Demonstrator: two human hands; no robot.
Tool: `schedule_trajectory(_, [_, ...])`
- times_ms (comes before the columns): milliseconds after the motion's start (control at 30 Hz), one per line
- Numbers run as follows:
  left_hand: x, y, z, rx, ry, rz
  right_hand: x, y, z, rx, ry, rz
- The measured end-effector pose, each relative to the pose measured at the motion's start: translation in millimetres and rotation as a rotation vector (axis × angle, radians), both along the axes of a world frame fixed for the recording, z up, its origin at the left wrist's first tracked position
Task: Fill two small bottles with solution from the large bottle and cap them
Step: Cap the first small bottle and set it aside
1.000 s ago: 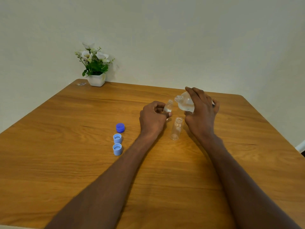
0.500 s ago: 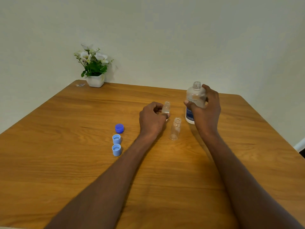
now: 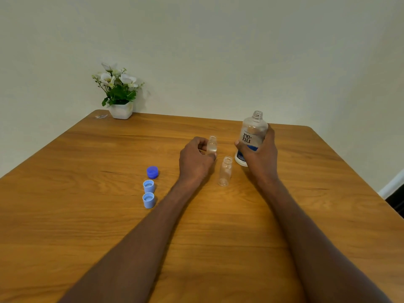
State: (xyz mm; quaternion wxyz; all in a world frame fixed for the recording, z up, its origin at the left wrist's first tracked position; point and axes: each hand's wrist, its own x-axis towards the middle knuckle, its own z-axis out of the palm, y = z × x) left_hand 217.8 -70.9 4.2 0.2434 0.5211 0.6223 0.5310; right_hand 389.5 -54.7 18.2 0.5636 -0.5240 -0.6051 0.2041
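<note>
Two bare forearms come in from the near edge over the wood desk (image 3: 91,226). Nearest items: two light-blue caps, open side up, sitting touching in a short row, near cap (image 3: 148,200) and 2nd cap (image 3: 148,186) just behind it, both well left of and nearer than the left grip. Dark-blue cap (image 3: 152,172) closed side up, just past those, still left of the left grip. Empty small bottle (image 3: 225,171) stands upright on the desk betw the two grips, uncapped, not touched by either, a bit nearer than both. Left hand (image 3: 195,161) = left grip, fingers curled round the other small bottle (image 3: 212,145), pinching its lower body; neck and open mouth stick out above the fingers, bottle roughly upright, looks to have clear liquid inside but level hard to read. Can't tell if its base is on the desk, hand hides it. Right hand (image 3: 259,153) = right grip, wrapped round the large bottle (image 3: 251,138) at mid-body, thumb across the front under the "re-nu" label. Large bottle upright w/ slight tilt, uncapped, mouth up, base at or just above the desk, right of the empty one. Far left corner, well beyond both grips: white pot w/ white flowers (image 3: 119,95) against the wall, small scrap (image 3: 101,116) beside it.
</note>
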Motion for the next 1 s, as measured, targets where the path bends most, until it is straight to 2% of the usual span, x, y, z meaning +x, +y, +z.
schedule_trajectory(167, [0.2,-0.9,1.8,0.009,-0.002,0.006,1.3,-0.8,-2.6,-0.009,0.016,-0.016])
schedule_trajectory(333, [-4.9,-6.3,3.4,-0.023,-0.099,0.075,5.1,-7.3,0.9,0.149,-0.095,-0.080])
schedule_trajectory(467, [-4.3,-29.7,9.0,-0.029,-0.188,0.090,3.0,-15.5,3.4,0.312,-0.114,-0.142])
schedule_trajectory(533, [-4.2,-54.6,18.7,0.059,-0.203,0.081,1.6,-19.2,5.7,0.398,-0.099,-0.215])
schedule_trajectory(633, [-28.4,-94.7,43.0,0.295,-0.127,0.036,-5.7,-27.3,25.8,0.598,-0.092,-0.257])
schedule_trajectory(700, [-62.0,-115.1,52.4,0.365,-0.011,0.015,-21.8,-44.9,46.9,0.742,-0.158,-0.186])
schedule_trajectory(767, [-98.1,-126.3,48.5,0.341,0.111,-0.005,-53.2,-66.7,62.4,0.761,-0.203,-0.009])
schedule_trajectory(833, [-126.6,-131.0,34.9,0.211,0.223,0.002,-87.1,-86.3,64.9,0.652,-0.310,0.230])
schedule_trajectory(900, [-146.6,-132.8,19.3,0.068,0.338,0.045,-113.5,-95.4,52.1,0.443,-0.533,0.471])
schedule_trajectory(1000, [-163.7,-128.6,-0.7,-0.015,0.466,0.049,-134.2,-94.6,25.9,0.228,-0.867,0.607])
